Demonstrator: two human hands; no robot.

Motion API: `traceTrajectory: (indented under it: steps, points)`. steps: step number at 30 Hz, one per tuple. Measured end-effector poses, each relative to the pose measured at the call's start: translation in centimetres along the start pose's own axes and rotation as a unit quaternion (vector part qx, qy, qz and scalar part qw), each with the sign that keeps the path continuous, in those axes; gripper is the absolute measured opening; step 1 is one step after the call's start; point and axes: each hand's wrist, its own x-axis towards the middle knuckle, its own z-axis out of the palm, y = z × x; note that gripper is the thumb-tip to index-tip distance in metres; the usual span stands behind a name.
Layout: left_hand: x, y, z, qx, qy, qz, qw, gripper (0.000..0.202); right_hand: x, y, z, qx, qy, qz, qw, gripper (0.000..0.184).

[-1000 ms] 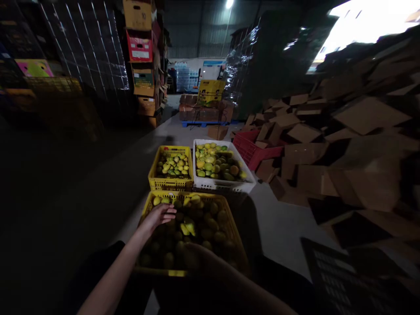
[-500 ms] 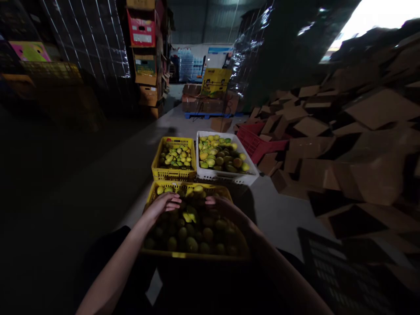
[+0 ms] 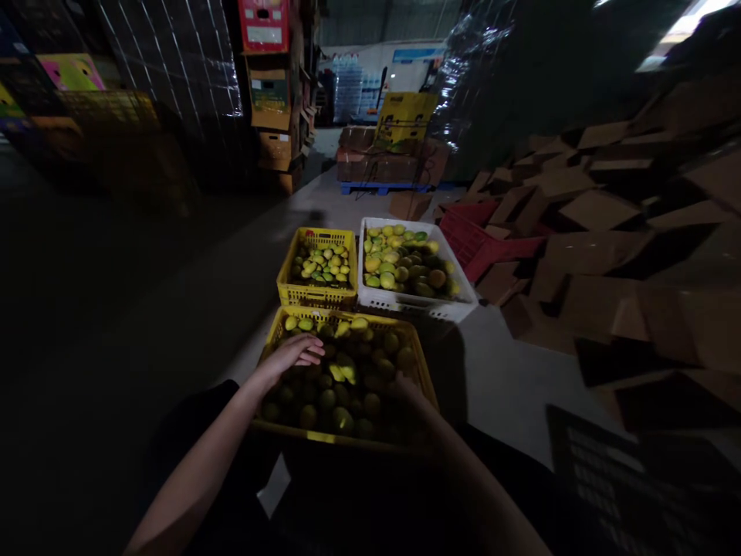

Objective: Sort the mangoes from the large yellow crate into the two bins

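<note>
Right in front of me stands a yellow plastic crate (image 3: 347,442), full of oval yellow-green fruit (image 3: 343,421), much of it in shadow. Over the crate's left part hovers my left hand (image 3: 296,354), its fingers stretched out toward the right and nothing visible in them. My right hand (image 3: 407,386) is low among the fruit at the crate's right side. Its fingers are dark and mostly hidden, so a hold on a fruit cannot be made out. Two brighter yellow fruit (image 3: 343,372) lie between the hands.
Behind the near crate are a smaller yellow crate (image 3: 317,295) and a white crate (image 3: 417,306), both holding similar fruit. A red crate (image 3: 478,245) and a heap of cardboard boxes (image 3: 602,293) lie to the right. Farther back, a blue pallet (image 3: 382,188) bears boxes.
My right hand has gone down and to the right, into the fruit. My left hand stays nearly in place over the crate. The view has tilted down and turned slightly left.
</note>
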Motion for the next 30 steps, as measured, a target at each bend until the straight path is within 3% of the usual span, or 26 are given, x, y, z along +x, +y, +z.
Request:
traceTrajectory:
  steps: [3, 7, 13, 19, 25, 30]
  points:
    - [0.3, -0.3, 0.0, 0.008, -0.001, -0.004, 1.000, 0.030, 0.5, 0.3, 2.3, -0.004, 0.009, 0.031, 0.999, 0.068]
    - [0.8, -0.6, 0.0, 0.022, -0.005, -0.005, 1.000, 0.033, 1.6, 0.3, 3.1, 0.003, 0.017, 0.045, 0.999, 0.074]
    - [1.5, -0.2, 1.3, 0.054, -0.029, -0.010, 0.998, 0.033, 1.3, -1.3, 3.7, -0.018, 0.002, -0.007, 1.000, 0.039]
    - [1.7, -0.3, 2.6, 0.119, -0.048, -0.015, 0.992, 0.029, -0.7, -4.0, 5.5, -0.104, -0.034, -0.098, 0.989, 0.024]
    - [1.7, -1.4, 2.4, 0.141, -0.048, -0.007, 0.989, 0.023, -1.8, -2.2, 5.3, -0.187, -0.051, -0.068, 0.979, 0.048]
    - [2.0, -2.6, 1.2, 0.165, -0.031, 0.000, 0.986, 0.020, -1.8, -1.5, 4.6, -0.227, -0.075, -0.080, 0.968, 0.034]
